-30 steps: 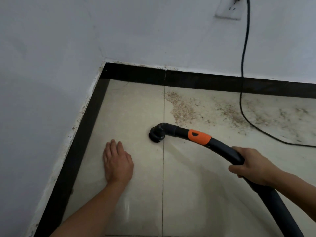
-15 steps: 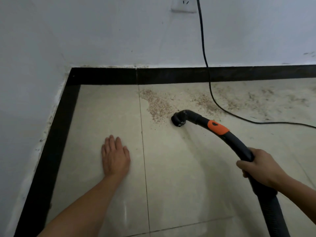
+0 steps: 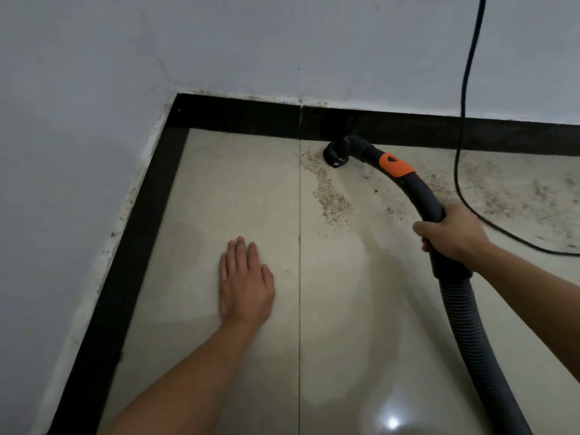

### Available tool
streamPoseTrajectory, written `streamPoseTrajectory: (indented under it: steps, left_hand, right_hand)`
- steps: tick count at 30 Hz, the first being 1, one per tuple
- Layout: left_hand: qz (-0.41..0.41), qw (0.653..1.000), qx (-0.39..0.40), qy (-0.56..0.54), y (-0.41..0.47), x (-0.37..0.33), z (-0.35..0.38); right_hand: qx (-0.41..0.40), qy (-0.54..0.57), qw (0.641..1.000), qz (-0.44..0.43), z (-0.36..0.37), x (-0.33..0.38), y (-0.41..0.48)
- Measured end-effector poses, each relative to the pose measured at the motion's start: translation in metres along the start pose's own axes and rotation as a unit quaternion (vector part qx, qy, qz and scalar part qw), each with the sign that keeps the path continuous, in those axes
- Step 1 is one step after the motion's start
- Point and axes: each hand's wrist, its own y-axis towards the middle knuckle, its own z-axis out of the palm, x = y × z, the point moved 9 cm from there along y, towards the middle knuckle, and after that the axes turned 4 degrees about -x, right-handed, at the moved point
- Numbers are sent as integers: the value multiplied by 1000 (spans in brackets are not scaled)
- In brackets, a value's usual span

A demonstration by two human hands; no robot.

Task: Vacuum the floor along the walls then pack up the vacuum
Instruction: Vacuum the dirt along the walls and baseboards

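Note:
My right hand (image 3: 452,233) grips the dark curved handle of the vacuum hose (image 3: 464,321), which has an orange band (image 3: 395,164). Its round black nozzle (image 3: 335,153) sits on the floor against the black skirting of the far wall (image 3: 251,114). A trail of brown crumbs (image 3: 329,196) lies on the beige tile just behind the nozzle. My left hand (image 3: 244,284) rests flat on the tile, fingers straight, left of the grout line.
The black power cord (image 3: 461,136) hangs down the far wall and runs right across the floor. More dusty debris (image 3: 518,189) covers the tile on the right. A second wall with black skirting (image 3: 125,246) closes the left side, forming a corner.
The nozzle has moved forward from the crumb patch up to the far wall's skirting. My left hand stays flat on the tile. The camera has shifted.

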Motion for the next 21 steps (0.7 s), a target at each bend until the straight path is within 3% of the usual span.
streamPoseTrajectory:
  steps: [10, 21]
  left_hand:
    - [3, 1000, 17, 18, 0, 1, 4]
    - [4, 1000, 3, 11, 0, 0, 0]
  right_hand:
    - [44, -23, 996, -78, 34, 60, 25]
    - [39, -56, 997, -35, -18, 22, 18]
